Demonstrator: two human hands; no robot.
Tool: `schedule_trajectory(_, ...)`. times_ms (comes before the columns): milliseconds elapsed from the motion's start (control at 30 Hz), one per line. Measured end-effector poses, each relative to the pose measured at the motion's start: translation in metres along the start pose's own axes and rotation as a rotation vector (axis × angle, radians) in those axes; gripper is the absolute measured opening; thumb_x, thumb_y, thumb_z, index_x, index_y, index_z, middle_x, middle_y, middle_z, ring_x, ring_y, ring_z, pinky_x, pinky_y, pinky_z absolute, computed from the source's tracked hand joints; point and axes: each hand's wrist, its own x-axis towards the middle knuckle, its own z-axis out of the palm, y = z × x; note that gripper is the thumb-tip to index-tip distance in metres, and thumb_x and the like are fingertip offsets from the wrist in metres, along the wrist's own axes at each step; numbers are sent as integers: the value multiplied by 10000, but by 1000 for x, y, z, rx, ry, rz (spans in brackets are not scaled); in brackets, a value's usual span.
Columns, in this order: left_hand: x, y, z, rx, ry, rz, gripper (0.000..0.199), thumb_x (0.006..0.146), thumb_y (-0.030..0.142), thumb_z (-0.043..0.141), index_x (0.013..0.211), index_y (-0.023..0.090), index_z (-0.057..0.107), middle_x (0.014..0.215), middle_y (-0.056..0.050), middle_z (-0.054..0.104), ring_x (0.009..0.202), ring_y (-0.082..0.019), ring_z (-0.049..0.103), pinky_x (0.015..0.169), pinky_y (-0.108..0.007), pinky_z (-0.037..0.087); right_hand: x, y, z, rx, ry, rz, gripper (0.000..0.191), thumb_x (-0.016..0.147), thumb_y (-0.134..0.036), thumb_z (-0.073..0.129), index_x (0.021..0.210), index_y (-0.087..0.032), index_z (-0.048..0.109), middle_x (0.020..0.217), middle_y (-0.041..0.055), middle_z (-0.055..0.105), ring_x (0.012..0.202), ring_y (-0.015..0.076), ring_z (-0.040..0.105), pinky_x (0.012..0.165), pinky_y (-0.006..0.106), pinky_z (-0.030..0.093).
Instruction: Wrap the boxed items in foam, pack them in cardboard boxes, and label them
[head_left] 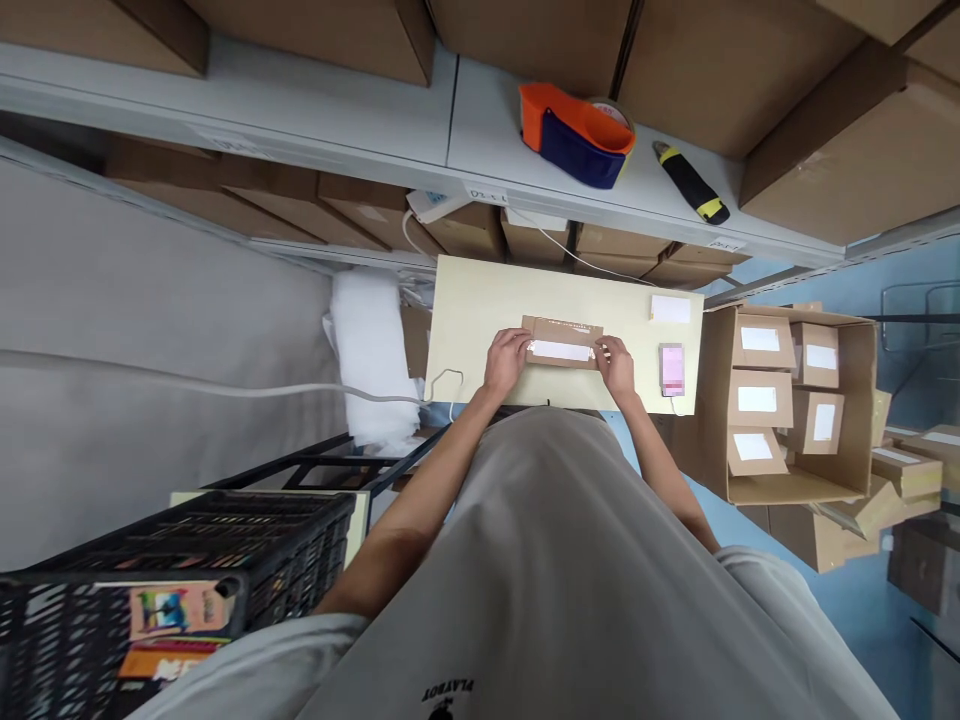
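A small flat cardboard box (564,329) lies on the cream tabletop in front of me, with a white strip (561,350), like a label, along its near side. Shiny patches show at both ends of the strip. My left hand (507,358) grips the box's left end, fingers bent near the strip's end. At the opposite end, my right hand (616,367) has its thumb and fingers closed on the box's edge by the strip. Whether either fingertip pinches the strip itself is too small to tell.
A phone (672,370) and a white paper (670,309) lie on the table (480,290). Right of it stands a large carton (795,488) with several labelled boxes. A tape dispenser (577,137) and a utility knife (690,182) rest on the shelf; a black crate (292,540) is at left.
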Motion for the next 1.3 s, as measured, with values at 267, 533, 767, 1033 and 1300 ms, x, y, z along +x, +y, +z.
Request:
schedule_trajectory(267,24,24,-19,59,0,6,299,1014,126,582,1106,218,851,1196,-137,818,1228,-350,678,1143,-531,591,17,-28,-19,-122,20,34,222,1077,-307,605,1133,-199,790,1379,157,748,1012,261,793,972,423,645)
schedule_trajectory(533,127,134,-89,-65,397,263,343,1115,275,538,1344,231,789,1193,-119,802,1182,-334,680,1151,-500,546,131,-157,-114,-170,346,-503,373,1142,-350,483,1410,-202,696,1524,213,663,1489,373,594,1285,567,477)
schedule_trajectory(767,153,182,-120,-136,583,345,225,1083,282,656,1229,218,816,1033,-89,765,1092,-302,694,1064,-447,581,219,-227,-138,-369,261,-468,358,1066,-297,626,1345,-74,635,1357,306,737,1342,444,670,1230,694,483)
schedule_trajectory(1033,80,146,-103,-417,503,199,220,1082,289,664,1255,212,777,1107,-86,797,997,-214,759,895,-340,637,156,-212,-118,43,118,-505,525,1094,-666,608,1332,-200,647,1150,138,796,1127,347,760,1100,578,620)
schedule_trajectory(1300,-24,113,-75,-502,457,79,277,1083,494,738,1181,235,747,1103,-73,795,1006,-202,782,931,-353,658,6,-177,-37,679,-219,-330,694,982,-845,694,1369,-269,670,1359,105,794,1313,289,739,1230,470,577)
